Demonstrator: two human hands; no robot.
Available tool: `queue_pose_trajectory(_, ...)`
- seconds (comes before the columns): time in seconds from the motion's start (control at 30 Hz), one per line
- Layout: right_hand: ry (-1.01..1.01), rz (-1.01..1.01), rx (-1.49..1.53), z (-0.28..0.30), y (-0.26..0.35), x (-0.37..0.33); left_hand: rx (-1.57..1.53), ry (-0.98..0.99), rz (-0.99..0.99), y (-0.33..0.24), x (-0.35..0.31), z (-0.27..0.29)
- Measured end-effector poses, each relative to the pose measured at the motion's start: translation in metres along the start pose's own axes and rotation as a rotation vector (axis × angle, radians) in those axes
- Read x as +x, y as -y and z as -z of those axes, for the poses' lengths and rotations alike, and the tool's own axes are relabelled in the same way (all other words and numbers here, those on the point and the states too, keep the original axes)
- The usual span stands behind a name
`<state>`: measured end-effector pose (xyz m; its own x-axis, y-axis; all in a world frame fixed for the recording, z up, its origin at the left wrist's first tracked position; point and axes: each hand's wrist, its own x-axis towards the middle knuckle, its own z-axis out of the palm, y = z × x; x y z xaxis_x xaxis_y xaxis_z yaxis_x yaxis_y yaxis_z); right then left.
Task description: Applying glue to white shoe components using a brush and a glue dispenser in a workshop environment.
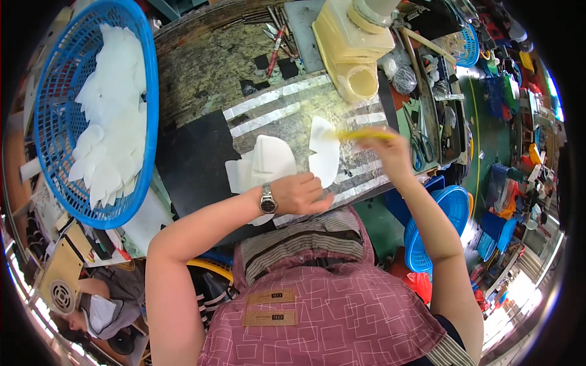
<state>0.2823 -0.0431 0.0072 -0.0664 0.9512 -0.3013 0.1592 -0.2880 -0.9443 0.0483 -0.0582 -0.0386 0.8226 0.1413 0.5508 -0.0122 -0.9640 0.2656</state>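
My right hand is closed round a long yellow tool, smeared by motion, whose tip reaches a white curved piece with a notch in its left edge. That piece lies alone on the silver-striped work surface. Just left of it, several similar white pieces overlap in a loose stack. My left hand, with a metal watch on the wrist, hovers by the near edge of the stack. Its fingers are curled, and their undersides are hidden.
A blue basket heaped with white pieces stands at the left. Beyond the work is a cream glue-stained container with a round opening. Scissors lie at the right, above another blue basket. A red-handled tool lies farther back.
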Motion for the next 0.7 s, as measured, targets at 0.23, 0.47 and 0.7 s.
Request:
queue_pose_trajectory(0.23,0.263,0.508,-0.646,-0.010,-0.028,0.014,0.142,0.091,-0.065,-0.003,-0.001,-0.025)
queue_pose_trajectory(0.47,0.050,0.351,-0.614,0.020,-0.037,0.008,0.174,0.116,-0.043,-0.001,-0.004,-0.025)
queue_pose_trajectory(0.7,-0.208,-0.214,-0.370,0.031,-0.015,-0.036,0.230,-0.303,0.280,0.004,-0.001,0.028)
